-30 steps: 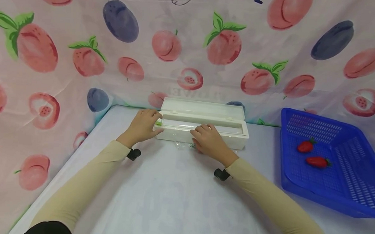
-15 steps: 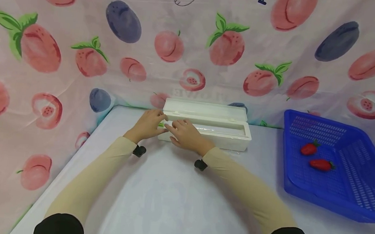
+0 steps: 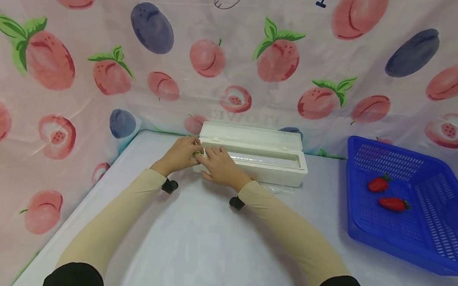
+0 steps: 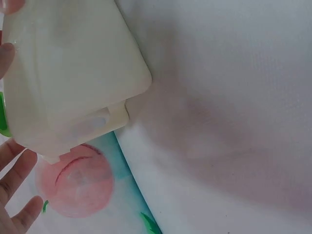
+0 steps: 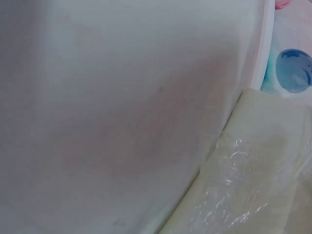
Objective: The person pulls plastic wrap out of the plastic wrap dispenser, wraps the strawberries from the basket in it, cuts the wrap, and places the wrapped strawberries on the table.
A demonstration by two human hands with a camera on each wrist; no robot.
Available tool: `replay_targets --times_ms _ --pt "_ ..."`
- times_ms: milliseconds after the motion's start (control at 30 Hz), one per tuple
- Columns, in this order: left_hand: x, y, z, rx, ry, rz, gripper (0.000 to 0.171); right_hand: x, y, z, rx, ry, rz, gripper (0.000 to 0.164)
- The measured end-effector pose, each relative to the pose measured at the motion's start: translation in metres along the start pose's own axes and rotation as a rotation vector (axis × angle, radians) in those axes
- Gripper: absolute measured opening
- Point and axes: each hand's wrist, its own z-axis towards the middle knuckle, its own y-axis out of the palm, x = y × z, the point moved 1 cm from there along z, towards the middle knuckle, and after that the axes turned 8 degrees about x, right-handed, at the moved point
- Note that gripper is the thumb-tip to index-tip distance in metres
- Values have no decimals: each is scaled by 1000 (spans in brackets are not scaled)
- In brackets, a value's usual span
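Note:
A long white plastic wrap dispenser [image 3: 268, 174] stands on the table with its lid [image 3: 252, 135] tipped back. A roll of wrap lies along its opening. My left hand [image 3: 178, 154] grips the dispenser's left end, thumb in front and fingers toward the back. The green slide cutter [image 4: 4, 117] sits at that end, between both hands. My right hand [image 3: 224, 168] reaches over the front with fingers extended, fingertips right at the cutter. Loose clear wrap [image 5: 234, 187] hangs down the front wall, and more wrap spreads on the table by the dispenser's foot.
To the right stands a blue plastic basket [image 3: 353, 218] holding two strawberries [image 3: 393, 204]. A fruit-printed cloth [image 3: 234, 44] rises behind the table and along its left side. The white tablecloth [image 3: 192, 244] stretches in front of the dispenser.
My right hand has moved left along the dispenser from its middle to the cutter end, beside my left hand. My left hand stays at that end, its fingers now closer to the cutter.

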Motion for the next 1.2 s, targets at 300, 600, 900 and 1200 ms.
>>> replay_targets --times_ms 300,600,900,1200 --pt "-2 2 -3 11 -23 34 25 0 -2 -2 62 10 -35 45" --pt "-2 4 -7 77 14 92 29 0 1 1 150 51 -20 20" --pt "-4 8 -8 124 14 62 30 9 1 -1 155 127 -24 12" --pt "-3 12 -11 120 0 19 29 12 0 -2 102 393 71 12"
